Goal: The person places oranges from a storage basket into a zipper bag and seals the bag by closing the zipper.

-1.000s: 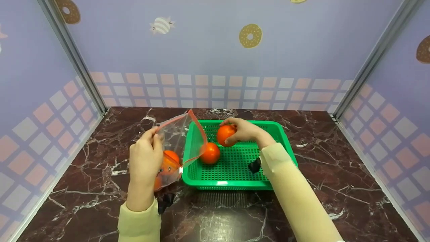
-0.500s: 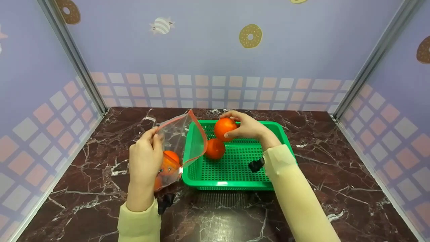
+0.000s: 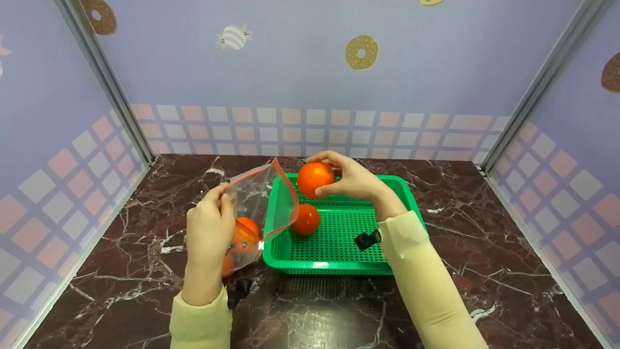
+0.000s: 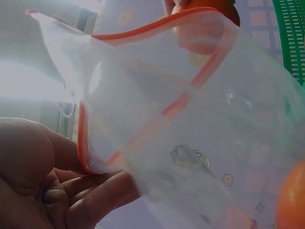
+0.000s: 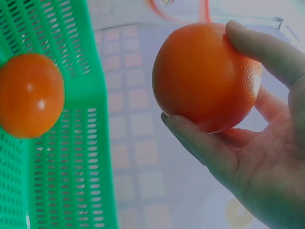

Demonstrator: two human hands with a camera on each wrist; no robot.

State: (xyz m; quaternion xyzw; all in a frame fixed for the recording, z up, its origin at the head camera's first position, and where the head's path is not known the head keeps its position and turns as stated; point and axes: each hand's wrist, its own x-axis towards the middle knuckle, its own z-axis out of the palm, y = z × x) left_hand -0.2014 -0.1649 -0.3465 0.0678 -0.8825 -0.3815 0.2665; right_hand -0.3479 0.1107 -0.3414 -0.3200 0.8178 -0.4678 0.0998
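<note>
- Nearest the front edge of the worktop (image 3: 310,315), a clear zip bag (image 3: 256,203) with an orange-red seal is being held up by the left hand (image 3: 209,232), just beside the left wall of the green basket (image 3: 339,265). The fingers are being kept curled round the bag's left edge, pinching the plastic, and the grip is looking the same as a second ago.
- The bag's mouth is being kept open and tilted toward the basket; in the left wrist view its rim (image 4: 143,33) is seen gaping wide. At least one orange (image 3: 244,231) is already lying at its bottom.
- Further in, a loose orange (image 3: 306,219) is resting on the basket floor near the left wall. It is being seen to have rolled slightly over the last second, not touched by either hand.
- Toward the far edge of the basket, another orange (image 3: 315,179) is being gripped by the right hand (image 3: 353,182), with thumb and fingers wrapped round it, as the right wrist view (image 5: 205,76) is showing plainly.
- This orange is being carried clear of the basket floor now, higher and further left than a second ago, near the bag's mouth.
- Judging from that, the lift is being completed and the fruit is being brought toward the bag; the opening is being held ready for it.
</note>
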